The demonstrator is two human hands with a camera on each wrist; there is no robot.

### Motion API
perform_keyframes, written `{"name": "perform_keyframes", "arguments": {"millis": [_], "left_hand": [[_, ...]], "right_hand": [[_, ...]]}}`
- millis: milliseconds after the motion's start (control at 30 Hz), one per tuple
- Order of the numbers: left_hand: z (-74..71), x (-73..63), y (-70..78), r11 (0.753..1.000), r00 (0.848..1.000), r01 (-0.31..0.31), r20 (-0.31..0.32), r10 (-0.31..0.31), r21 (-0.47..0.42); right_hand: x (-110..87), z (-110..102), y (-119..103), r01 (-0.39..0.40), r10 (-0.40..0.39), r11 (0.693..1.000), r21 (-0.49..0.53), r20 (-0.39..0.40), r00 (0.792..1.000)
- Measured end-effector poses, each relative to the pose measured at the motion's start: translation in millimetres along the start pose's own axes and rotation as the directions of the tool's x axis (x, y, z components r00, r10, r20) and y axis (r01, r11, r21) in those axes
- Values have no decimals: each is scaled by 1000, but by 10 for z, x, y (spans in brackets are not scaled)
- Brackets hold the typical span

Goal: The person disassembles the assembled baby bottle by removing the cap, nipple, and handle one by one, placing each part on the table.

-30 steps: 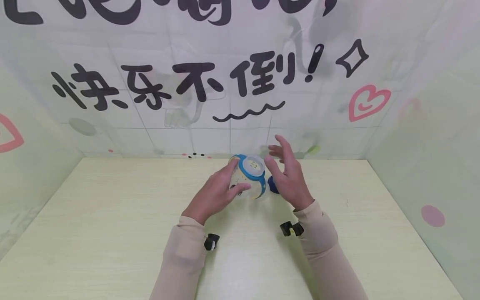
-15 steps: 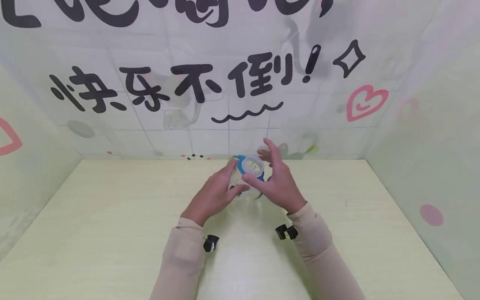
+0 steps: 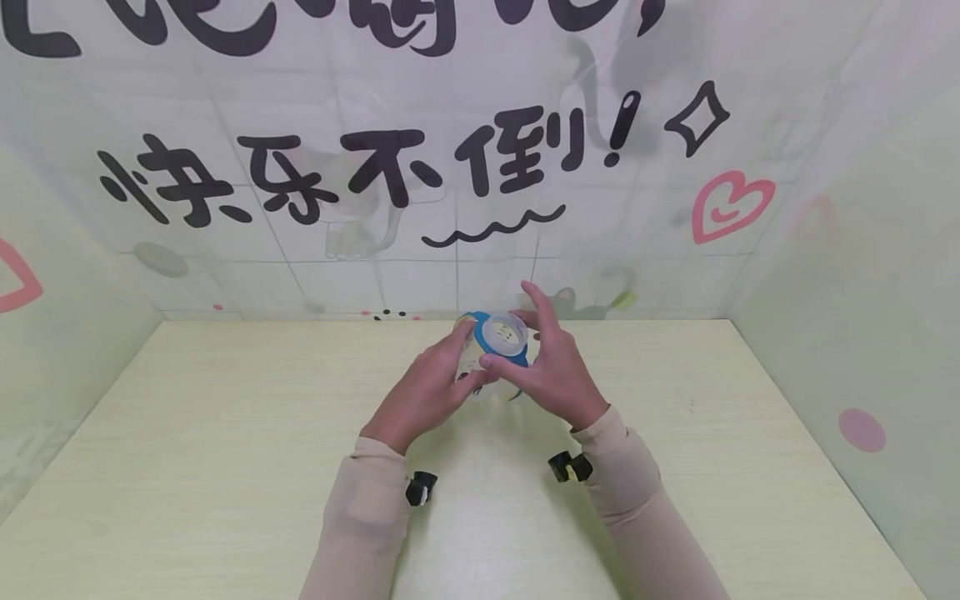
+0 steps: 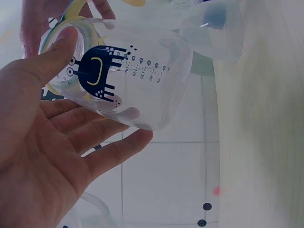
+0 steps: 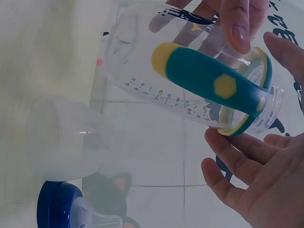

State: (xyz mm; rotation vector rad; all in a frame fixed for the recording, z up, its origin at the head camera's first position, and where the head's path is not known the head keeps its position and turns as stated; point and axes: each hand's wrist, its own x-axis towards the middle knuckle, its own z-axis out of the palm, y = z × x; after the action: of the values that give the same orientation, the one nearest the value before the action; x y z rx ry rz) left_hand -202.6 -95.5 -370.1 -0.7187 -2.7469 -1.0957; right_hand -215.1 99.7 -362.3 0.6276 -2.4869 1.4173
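A clear baby bottle [image 4: 152,90] with a printed dark animal and measuring marks is tilted, its uncapped mouth toward me in the head view. My left hand [image 3: 423,385] grips its body, thumb in front and fingers behind. Around the neck sits a blue-and-yellow handle ring [image 5: 204,78]. My right hand [image 3: 561,373] has thumb and fingers around this ring's right side, with fingertips right at its edge in the right wrist view. Close by on the table stand a translucent cap [image 5: 71,137] and a nipple with a blue collar [image 5: 52,204], both mostly hidden in the head view.
The pale wooden table [image 3: 225,467] meets a printed wall sheet [image 3: 375,275] just behind the bottle. Side panels [image 3: 840,333] enclose the table left and right. A small black camera sits at each wrist.
My right hand has moved left from beside the bottle and closed in around the neck and handle ring. The left hand keeps its grip on the bottle.
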Motion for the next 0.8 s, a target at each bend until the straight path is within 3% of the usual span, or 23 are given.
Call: {"name": "perform_keyframes", "arguments": {"millis": [600,800], "left_hand": [[7,1,3,1000,1000,15,8,-15,18],[11,7,10,1000,1000,20,9,-20,-12]], "right_hand": [[7,6,10,29,-29,999,-13,-7,1000],[1,-10,-4,45,-45,999,-3,-21,999]]}}
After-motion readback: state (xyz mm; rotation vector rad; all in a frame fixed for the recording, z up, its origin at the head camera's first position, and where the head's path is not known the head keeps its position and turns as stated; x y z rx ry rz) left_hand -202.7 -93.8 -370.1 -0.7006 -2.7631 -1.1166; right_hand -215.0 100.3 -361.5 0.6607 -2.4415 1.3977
